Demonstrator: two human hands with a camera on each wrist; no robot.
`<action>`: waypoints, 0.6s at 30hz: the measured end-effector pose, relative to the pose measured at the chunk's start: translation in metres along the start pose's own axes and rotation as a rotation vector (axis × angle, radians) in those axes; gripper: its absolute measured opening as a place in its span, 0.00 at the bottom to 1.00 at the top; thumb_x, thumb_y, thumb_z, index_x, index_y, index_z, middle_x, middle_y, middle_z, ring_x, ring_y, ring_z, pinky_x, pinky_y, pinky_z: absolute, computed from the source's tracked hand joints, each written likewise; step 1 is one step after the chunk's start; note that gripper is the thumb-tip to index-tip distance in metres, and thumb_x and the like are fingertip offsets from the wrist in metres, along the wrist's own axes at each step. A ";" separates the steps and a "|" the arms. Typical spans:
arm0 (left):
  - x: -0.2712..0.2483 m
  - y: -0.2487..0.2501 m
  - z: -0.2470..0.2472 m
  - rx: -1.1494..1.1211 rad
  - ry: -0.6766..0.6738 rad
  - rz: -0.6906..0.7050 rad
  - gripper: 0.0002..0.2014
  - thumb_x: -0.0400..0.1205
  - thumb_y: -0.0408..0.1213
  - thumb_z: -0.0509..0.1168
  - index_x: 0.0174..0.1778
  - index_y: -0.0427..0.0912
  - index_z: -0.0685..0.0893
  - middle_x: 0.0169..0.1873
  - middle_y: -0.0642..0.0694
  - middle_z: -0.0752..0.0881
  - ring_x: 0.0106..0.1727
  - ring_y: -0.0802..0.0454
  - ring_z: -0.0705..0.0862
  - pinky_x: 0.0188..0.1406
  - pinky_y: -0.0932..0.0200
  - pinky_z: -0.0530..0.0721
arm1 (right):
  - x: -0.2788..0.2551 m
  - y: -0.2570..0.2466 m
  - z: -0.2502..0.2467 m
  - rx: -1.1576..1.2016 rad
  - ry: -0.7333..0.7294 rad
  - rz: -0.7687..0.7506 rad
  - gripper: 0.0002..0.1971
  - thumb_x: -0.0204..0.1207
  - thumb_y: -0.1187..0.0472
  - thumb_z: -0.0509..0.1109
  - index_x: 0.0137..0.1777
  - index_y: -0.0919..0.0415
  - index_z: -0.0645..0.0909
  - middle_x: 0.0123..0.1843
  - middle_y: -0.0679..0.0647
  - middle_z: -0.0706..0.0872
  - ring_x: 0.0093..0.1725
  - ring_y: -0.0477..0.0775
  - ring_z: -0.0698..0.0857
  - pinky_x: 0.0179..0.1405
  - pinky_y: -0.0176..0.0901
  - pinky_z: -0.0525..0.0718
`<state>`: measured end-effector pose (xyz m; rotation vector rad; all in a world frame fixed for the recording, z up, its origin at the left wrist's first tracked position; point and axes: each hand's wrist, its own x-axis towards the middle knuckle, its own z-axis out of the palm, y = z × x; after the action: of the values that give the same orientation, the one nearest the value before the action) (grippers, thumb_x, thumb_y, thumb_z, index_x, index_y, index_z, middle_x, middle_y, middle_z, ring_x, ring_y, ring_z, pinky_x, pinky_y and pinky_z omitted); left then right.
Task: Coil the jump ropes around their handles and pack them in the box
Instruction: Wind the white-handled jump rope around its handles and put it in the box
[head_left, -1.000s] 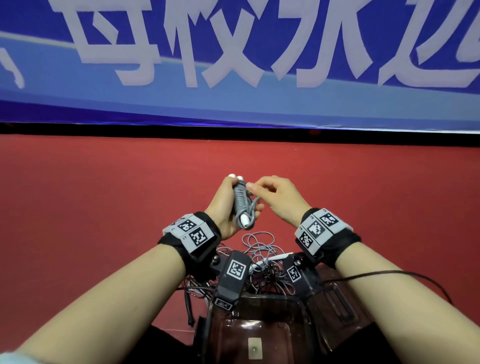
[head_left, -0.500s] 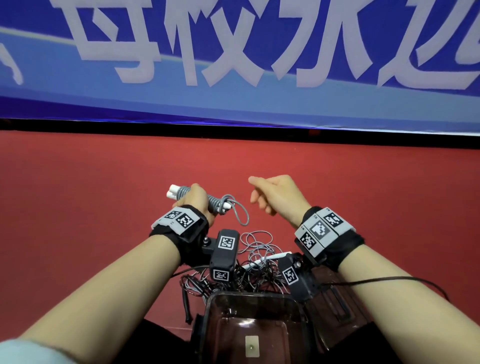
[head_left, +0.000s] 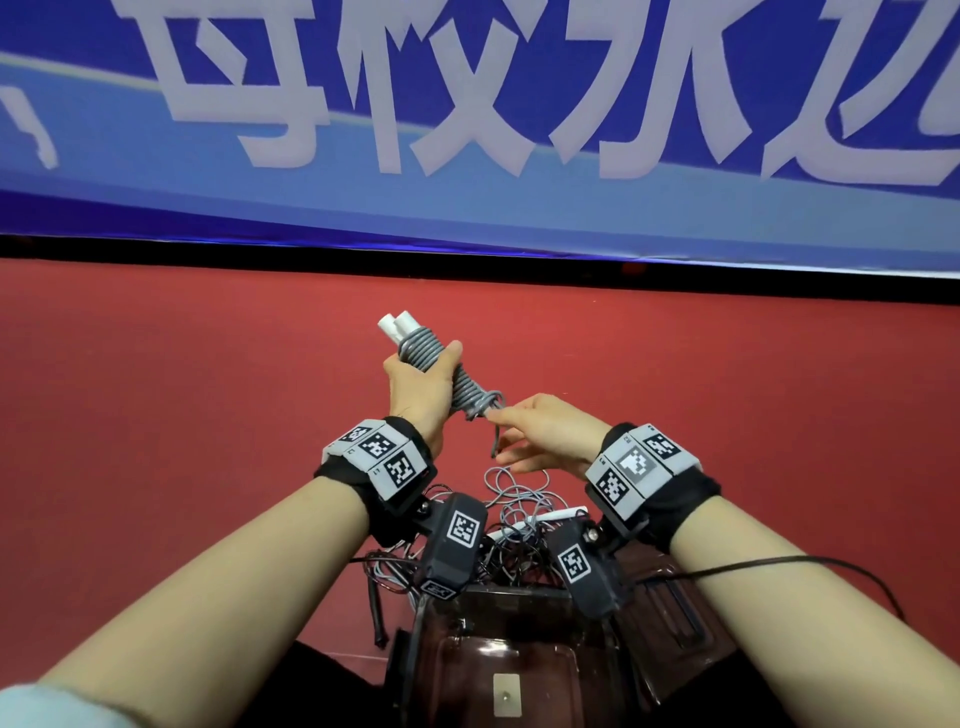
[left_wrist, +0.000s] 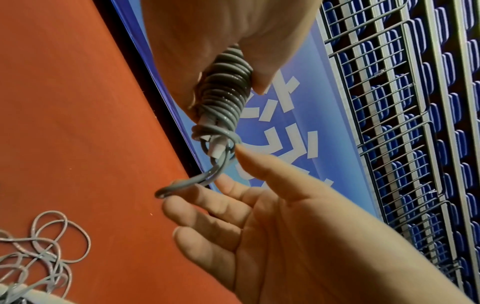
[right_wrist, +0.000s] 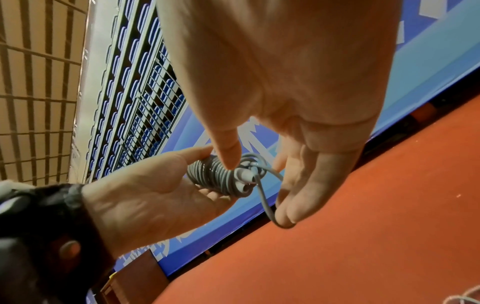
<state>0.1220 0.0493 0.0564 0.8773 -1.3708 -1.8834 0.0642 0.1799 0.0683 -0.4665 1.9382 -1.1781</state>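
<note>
The left hand (head_left: 423, 382) is raised, fingers clenched around the coiled jump rope (head_left: 449, 378), white handle ends (head_left: 397, 325) tilted up and away. The right hand (head_left: 545, 434) reaches in, fingers relaxed, thumb at the knot; its fingers appear to touch the hanging loop (left_wrist: 182, 185). Loose ropes (head_left: 519, 499) lie on the red floor (head_left: 208, 389) beyond the box (head_left: 426, 623).

Left hand (head_left: 423, 387) fisted, raised; right hand (head_left: 545, 439) fingers loosely extended.
</note>
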 end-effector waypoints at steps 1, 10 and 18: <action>0.000 0.000 0.000 0.016 -0.027 0.011 0.25 0.79 0.39 0.74 0.67 0.35 0.71 0.44 0.43 0.79 0.39 0.52 0.81 0.38 0.53 0.84 | 0.000 0.000 0.000 0.026 0.001 0.003 0.19 0.82 0.54 0.67 0.64 0.69 0.78 0.50 0.59 0.84 0.38 0.50 0.87 0.38 0.41 0.88; -0.014 -0.007 0.000 0.331 -0.221 -0.028 0.39 0.68 0.54 0.80 0.65 0.34 0.72 0.46 0.41 0.83 0.43 0.47 0.86 0.48 0.42 0.90 | -0.002 0.004 -0.010 0.374 -0.050 -0.008 0.06 0.78 0.61 0.61 0.51 0.63 0.74 0.49 0.62 0.83 0.42 0.60 0.86 0.53 0.53 0.87; -0.018 -0.030 -0.001 0.548 -0.268 -0.176 0.49 0.56 0.66 0.74 0.65 0.33 0.76 0.49 0.38 0.89 0.44 0.43 0.89 0.48 0.41 0.90 | 0.006 0.021 0.008 -0.261 0.005 -0.067 0.09 0.74 0.57 0.76 0.38 0.61 0.82 0.36 0.57 0.86 0.31 0.51 0.80 0.32 0.39 0.77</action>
<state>0.1295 0.0708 0.0299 1.0562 -2.0951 -1.8270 0.0686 0.1825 0.0455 -0.6696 2.1052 -0.9710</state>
